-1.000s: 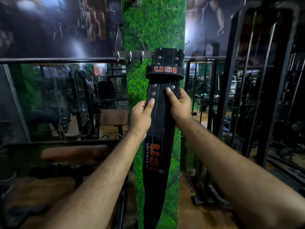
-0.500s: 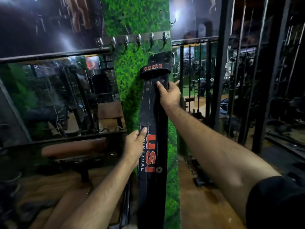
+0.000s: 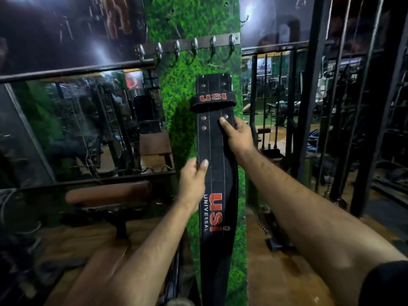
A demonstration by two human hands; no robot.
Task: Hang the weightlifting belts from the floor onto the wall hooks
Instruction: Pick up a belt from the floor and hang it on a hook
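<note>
Fingers of our right hand: thumb flat on the front face of the belt, near its right edge, just below a pair of rivets; remaining digits wrapped behind the strap and hidden from us. Closed grip on the strap.

Left hand: lower down on the same strap, thumb pressed on the front near the left edge, other digits curled round the back. Also clamped on it.

Head view, item by item.

Belt: black, wide, white stitching in lengthwise lines, held upright against the green pillar. Upper end carries a black keeper loop printed "USI" in red, upside down to us. Further down, red "USI" and white "UNIVERSAL" run lengthwise along the strap. Lower end drops out of frame at the bottom edge. Top edge sits well below the hook rail; we see no hook engaged.

Hook rail: metal strip across the pillar, tilted in our view, six curved metal hooks, all bare.

Pillar: faced in grass-pattern covering.

Bench: brown padded top, left of the pillar, low.

Mirror panel: left of the pillar, reflecting gym equipment.

Black metal rack: right of the pillar, upright bars.

Floor: brown, wood-toned.
</note>
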